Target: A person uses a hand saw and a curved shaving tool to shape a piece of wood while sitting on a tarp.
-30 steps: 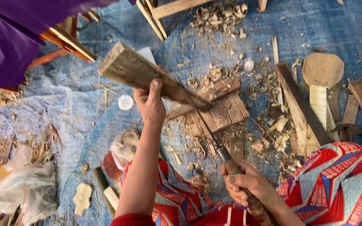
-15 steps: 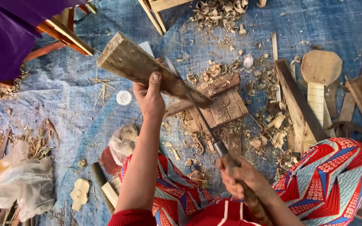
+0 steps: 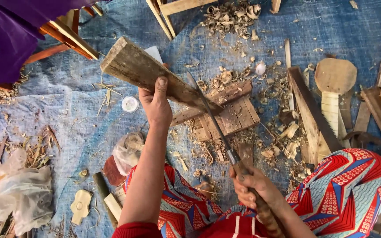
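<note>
My left hand point(image 3: 156, 104) grips a long weathered wooden plank point(image 3: 140, 70), holding it tilted with its lower end resting on a scarred wooden chopping block point(image 3: 232, 115). My right hand point(image 3: 254, 186) is closed around the dark wooden handle of a long thin-bladed knife point(image 3: 211, 120). The blade runs up and to the left, its edge lying against the plank just right of my left thumb. My legs, in red, blue and white patterned cloth point(image 3: 349, 189), frame the bottom of the view.
A blue tarp point(image 3: 67, 114) covered in wood chips and curled shavings point(image 3: 230, 15) lies under everything. A hand saw point(image 3: 309, 110), a paddle-shaped carved piece point(image 3: 334, 83) and wooden offcuts lie at right. Plastic bags point(image 3: 16, 194) sit at left; purple cloth point(image 3: 5, 35) hangs top left.
The knife blade has swung up from the plank's lower end to lie higher along it near my left thumb. The plank and my left hand have stayed roughly in place.
</note>
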